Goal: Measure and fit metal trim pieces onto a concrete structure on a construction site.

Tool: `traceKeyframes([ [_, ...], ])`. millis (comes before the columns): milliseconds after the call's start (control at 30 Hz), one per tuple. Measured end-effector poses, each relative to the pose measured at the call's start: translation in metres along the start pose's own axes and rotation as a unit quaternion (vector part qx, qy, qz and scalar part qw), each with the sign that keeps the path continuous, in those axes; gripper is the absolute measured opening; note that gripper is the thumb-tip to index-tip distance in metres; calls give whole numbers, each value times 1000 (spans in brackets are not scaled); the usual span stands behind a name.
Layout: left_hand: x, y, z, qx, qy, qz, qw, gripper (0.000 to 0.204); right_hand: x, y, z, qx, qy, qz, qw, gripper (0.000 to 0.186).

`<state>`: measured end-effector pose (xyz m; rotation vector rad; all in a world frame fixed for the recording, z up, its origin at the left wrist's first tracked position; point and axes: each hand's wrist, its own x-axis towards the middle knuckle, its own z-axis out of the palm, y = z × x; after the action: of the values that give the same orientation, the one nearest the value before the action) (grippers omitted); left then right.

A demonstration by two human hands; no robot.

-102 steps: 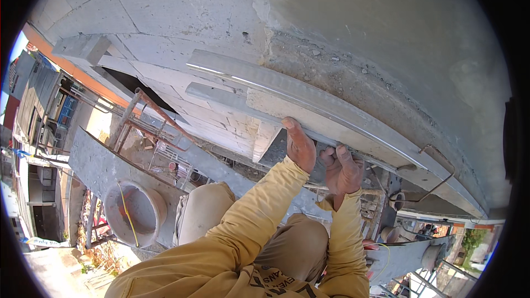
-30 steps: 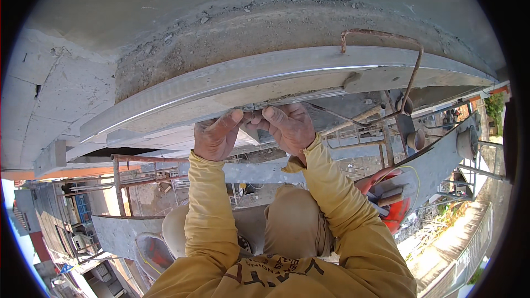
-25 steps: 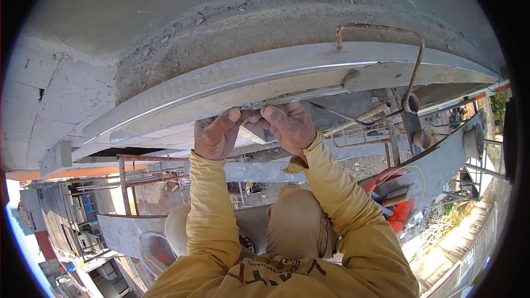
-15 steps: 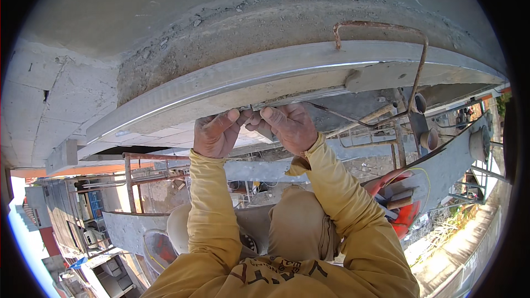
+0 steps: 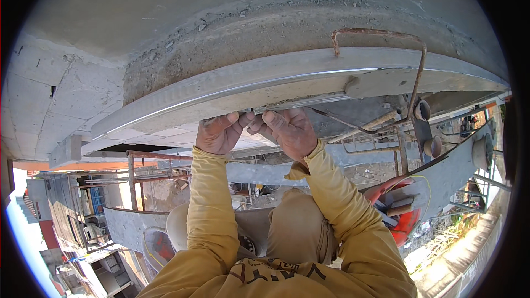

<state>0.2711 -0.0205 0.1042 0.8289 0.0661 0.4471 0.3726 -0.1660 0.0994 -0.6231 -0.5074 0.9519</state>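
Observation:
My left hand [image 5: 217,134] and my right hand [image 5: 293,133] meet just below a long metal straightedge [image 5: 221,85] that runs along the edge of a concrete ledge [image 5: 232,38]. Thumbs and fingers of both hands are pinched together, nearly touching each other, at the ledge's lower edge. Something small and dark may lie between the fingertips, too small to name. Right of the hands, a rusty bent bar clamp [image 5: 422,69] hooks over the straightedge, its lower leg reaching back toward my right hand.
Grey planks [image 5: 127,223] lie below on both sides of my knees. A red bucket [image 5: 406,226] with tools in it stands at the right. Rusty scaffold tubes [image 5: 131,179] rise at the left, with a pale block wall [image 5: 41,105] beyond. Ground and buildings show far below.
The view has shifted slightly, so the ledge and straightedge sit a little lower and to the right. Both hands keep their pinch at the same place, with only small finger movement.

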Motion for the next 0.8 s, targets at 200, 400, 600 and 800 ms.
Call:
traceKeyframes([
  [200,-2,3,9,-49,5,-25,998,36,0,-3,2,-23,8,13,1000,28],
  [400,0,2,13,-41,-6,-22,999,39,6,2,-13,-105,3,23,994,31],
  [600,-5,2,19,-46,31,-7,998,42,9,4,1,-93,12,-57,994,31],
  [800,-5,1,21,-35,38,10,999,43,6,10,9,-163,54,-86,981,40],
])
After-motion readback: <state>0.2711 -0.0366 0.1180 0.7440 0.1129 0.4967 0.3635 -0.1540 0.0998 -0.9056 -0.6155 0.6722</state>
